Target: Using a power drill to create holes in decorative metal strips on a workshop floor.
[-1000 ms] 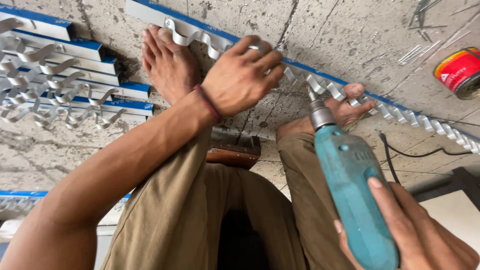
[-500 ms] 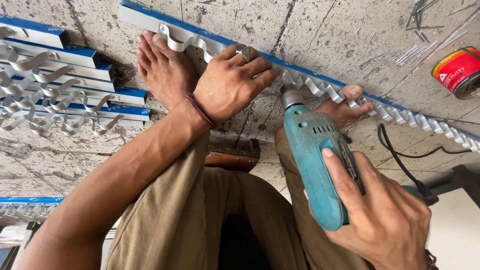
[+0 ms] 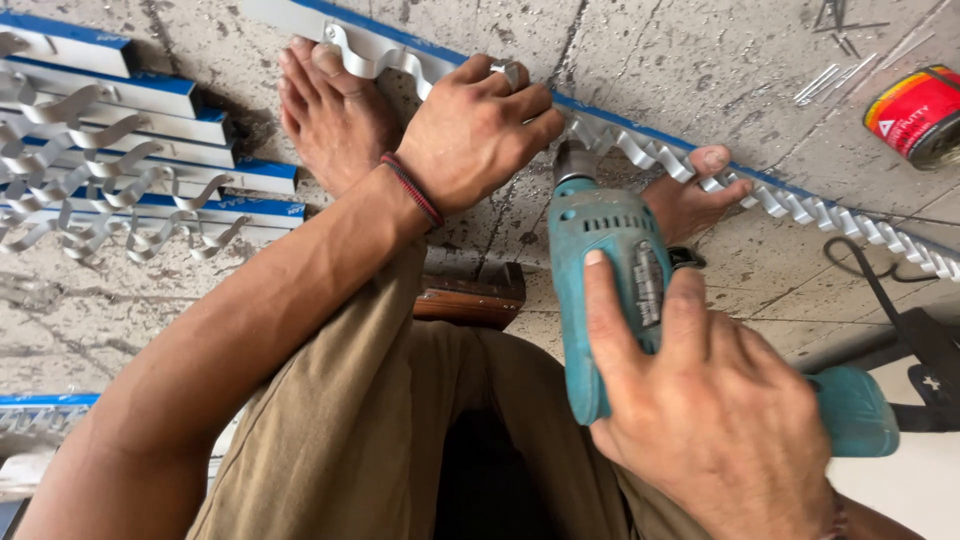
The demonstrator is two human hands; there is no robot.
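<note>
Concrete floor [image 3: 700,60]: left hand [image 3: 480,130] fingers pin metal strip [image 3: 640,150], right hand [image 3: 720,420] grips drill [image 3: 600,260].

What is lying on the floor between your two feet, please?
In the head view, the left hand presses the metal strip there, and the drill points at it; a wooden block sits just behind.

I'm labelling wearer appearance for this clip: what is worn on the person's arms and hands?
Both forearms are bare, no sleeves or gloves. The left hand has a silver ring on one finger and a thin red-and-dark braided thread band at the wrist. The right hand shows a reddish thread band at its wrist.
</note>
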